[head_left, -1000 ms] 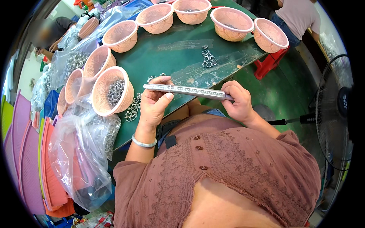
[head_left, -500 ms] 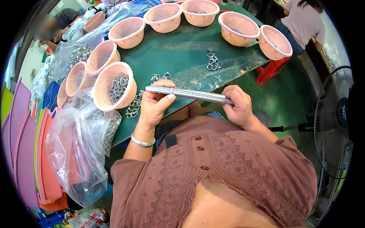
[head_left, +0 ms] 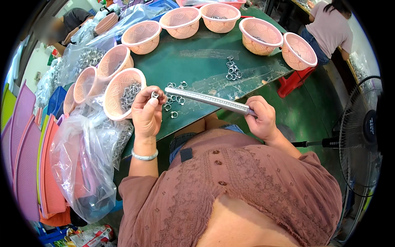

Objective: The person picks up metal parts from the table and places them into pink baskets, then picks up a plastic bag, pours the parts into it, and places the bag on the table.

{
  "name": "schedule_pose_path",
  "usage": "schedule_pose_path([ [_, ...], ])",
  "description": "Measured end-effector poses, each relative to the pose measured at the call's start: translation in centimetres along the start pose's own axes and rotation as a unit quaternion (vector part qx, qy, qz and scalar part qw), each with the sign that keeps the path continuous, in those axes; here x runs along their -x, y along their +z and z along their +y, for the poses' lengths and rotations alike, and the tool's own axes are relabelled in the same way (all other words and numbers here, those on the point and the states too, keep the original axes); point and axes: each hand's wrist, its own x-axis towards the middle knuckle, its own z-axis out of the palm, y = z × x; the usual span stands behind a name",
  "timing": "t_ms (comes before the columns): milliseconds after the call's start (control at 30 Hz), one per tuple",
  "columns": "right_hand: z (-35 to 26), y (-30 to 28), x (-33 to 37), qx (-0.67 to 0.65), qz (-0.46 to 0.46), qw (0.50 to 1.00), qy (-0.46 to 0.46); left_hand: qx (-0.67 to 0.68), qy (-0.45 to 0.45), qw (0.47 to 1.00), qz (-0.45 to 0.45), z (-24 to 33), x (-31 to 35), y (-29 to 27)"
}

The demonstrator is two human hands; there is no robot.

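Observation:
Between the thumb and fingers of my left hand (head_left: 147,108) is a silver ring (head_left: 154,95), held just off the tip of a ring mandrel. My right hand (head_left: 262,117) grips the handle end of that grey, tapered ring mandrel (head_left: 212,101), which has scale markings along it and points left, tilted slightly upward. On the green table beyond the mandrel's tip lies a loose group of silver rings (head_left: 174,114), partly covered by my left hand and the mandrel. A peach basket (head_left: 138,78) full of rings stands just behind my left hand.
More peach baskets (head_left: 180,22) curve along the far side of the table (head_left: 164,61), several with rings inside. A small pile of rings (head_left: 233,72) lies right of centre. Clear plastic bags (head_left: 82,156) and stacked coloured baskets (head_left: 26,164) crowd the left. A fan (head_left: 362,131) stands right; two people are beyond.
The ring has come off the mandrel in my left hand, which has moved left, away from the mandrel's tip. My right hand still holds the mandrel, its tip now nearer the loose rings.

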Motion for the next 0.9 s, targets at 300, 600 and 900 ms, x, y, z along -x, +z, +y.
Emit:
schedule_pose_path([
  [300,-0.1,0.1,-0.2,-0.007,-0.001,1.0,-0.008,-0.052,0.006,0.998,-0.022,1.9,0.9,0.1],
  [600,-0.3,0.0,-0.4,0.0,-0.001,1.0,-0.004,-0.136,0.087,0.987,-0.022,6.6,0.5,-0.6],
  [900,0.0,0.2,-0.7,0.007,0.003,1.0,-0.015,-0.343,0.225,0.911,0.043,13.8,-1.1,-3.6],
])
